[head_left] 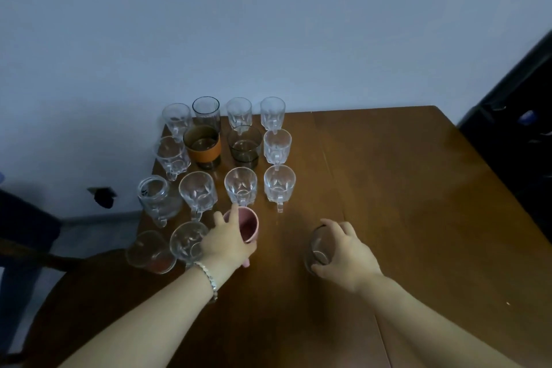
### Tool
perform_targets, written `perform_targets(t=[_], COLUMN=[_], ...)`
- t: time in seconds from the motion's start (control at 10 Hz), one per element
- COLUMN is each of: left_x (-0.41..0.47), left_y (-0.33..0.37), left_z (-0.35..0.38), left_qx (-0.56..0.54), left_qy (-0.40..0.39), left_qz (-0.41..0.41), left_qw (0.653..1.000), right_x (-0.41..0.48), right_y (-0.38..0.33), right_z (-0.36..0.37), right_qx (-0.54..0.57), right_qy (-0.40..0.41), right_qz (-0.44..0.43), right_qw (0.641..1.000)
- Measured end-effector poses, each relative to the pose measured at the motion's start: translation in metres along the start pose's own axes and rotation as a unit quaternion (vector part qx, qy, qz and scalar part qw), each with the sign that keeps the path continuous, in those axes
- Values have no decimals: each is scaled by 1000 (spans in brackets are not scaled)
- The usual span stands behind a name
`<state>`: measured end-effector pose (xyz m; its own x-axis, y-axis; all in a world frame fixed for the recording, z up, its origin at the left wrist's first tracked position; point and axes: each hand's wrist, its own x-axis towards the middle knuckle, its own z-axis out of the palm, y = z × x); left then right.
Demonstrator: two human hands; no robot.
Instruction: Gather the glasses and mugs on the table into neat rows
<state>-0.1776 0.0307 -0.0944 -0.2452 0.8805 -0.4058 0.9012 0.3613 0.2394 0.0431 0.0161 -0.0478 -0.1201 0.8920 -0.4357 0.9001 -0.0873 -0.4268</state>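
Glasses and mugs stand gathered toward the far left corner of the tabletop [388, 188] in the head view, in three full rows of four, among them an amber-banded glass [202, 146] and a smoky tumbler [244, 146]. A fourth, nearest row is only partly filled: two clear mugs [149, 251] [186, 240] at its left end, then the pink mug [243, 227], which the left hand [228, 240] grips around its near side, fingers curled over the rim. The right hand [346, 251] is wrapped around a dark glass [318, 248], which sits apart from the group, out to the right on bare wood.

The step in hand looks like completing this last row. The pink mug seems close to its slot below the third column. The next move would call for sliding or lifting the dark glass leftward to sit beside it, under the clear mug [279, 185] in the fourth column, without knocking that mug's protruding handle.
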Motion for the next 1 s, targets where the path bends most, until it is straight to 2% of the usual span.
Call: perform_targets(t=[0.1,0.3,0.5,0.6,0.7,0.8,0.9,1.0], left_x=[3,6,9,6,0,-17,-30,-52], left_y=[-12,-12,-13,-12,-6,12,37,66], left_z=[1,1,4,4,-11,-29,-54,-75], left_qx=[-31,-42,-43,-36,44,127,109,19], left_qy=[-5,-7,-5,-12,-28,-8,-51,-137], left_qz=[36,46,45,52,58,36,52,68], left_qw=[999,998,998,998,997,991,991,988], right_x=[28,68,70,62,54,45,39,33], right_y=[-24,-58,-63,-53,-33,-13,-2,6], right_z=[15,42,56,52,41,23,-6,-44], right_qx=[-19,-52,-15,-7,-92,-154,-200,-259], right_qy=[11,-12,14,-17,-95,-180,-211,-216], right_qz=[-17,-13,4,37,55,19,-1,-15], right_qw=[1000,998,1000,999,990,971,957,941])
